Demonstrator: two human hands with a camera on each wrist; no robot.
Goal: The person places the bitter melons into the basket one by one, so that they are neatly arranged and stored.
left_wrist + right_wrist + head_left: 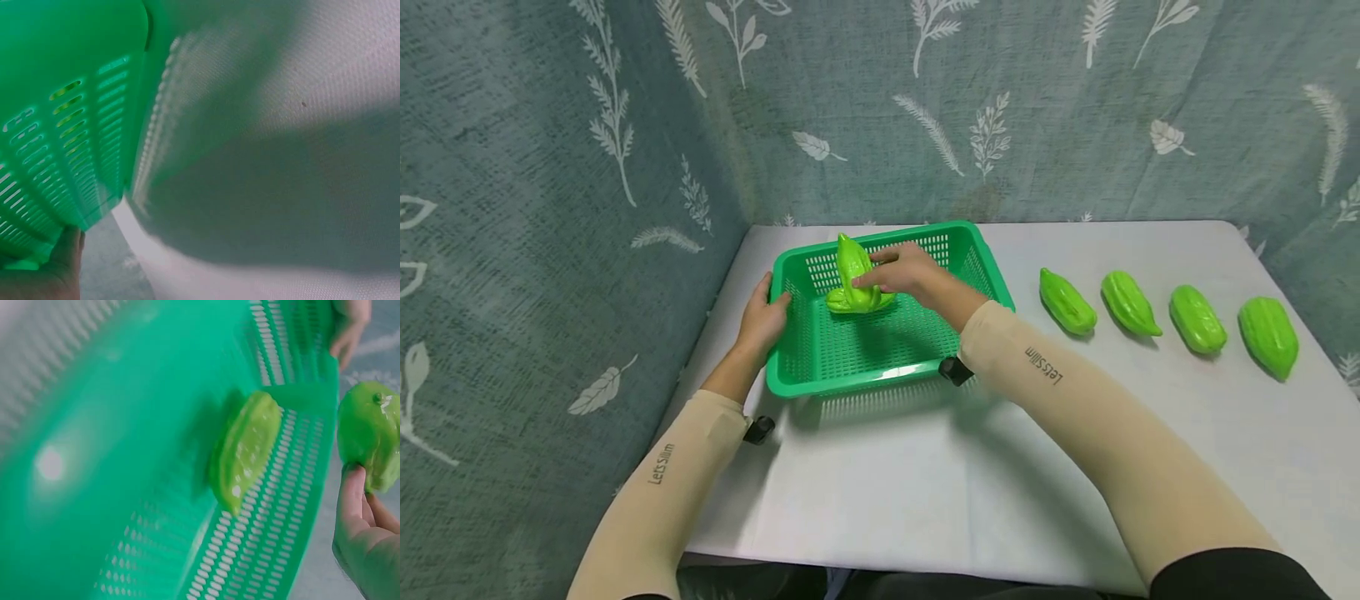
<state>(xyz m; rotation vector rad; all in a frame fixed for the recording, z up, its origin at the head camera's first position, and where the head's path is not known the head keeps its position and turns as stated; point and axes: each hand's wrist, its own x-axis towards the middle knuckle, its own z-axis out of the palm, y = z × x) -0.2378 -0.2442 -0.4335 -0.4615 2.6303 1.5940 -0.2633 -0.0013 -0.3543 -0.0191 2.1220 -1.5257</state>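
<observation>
On the table, toward the left, is a green plastic basket (pixel 842 385) with slotted sides. My left hand (pixel 763 321) grips its left rim, thumb on the inner side; the left wrist view shows part of that hand (pixel 59 269) against the slotted wall. My right hand (pixel 906 271) pinches a glossy, ridged green bitter melon (pixel 853 271) between thumb and fingers, tilted upright above the basket. Below it a second bitter melon (pixel 842 302) lies inside against the far wall, seen whole in the right wrist view (pixel 247 450).
Right of the basket, a row of several bitter melons runs across the white table (pixel 880 492), from the nearest one (pixel 1067 302) to the far right one (pixel 1268 336). A leaf-patterned grey-green curtain (pixel 865 100) stands behind and along the left side.
</observation>
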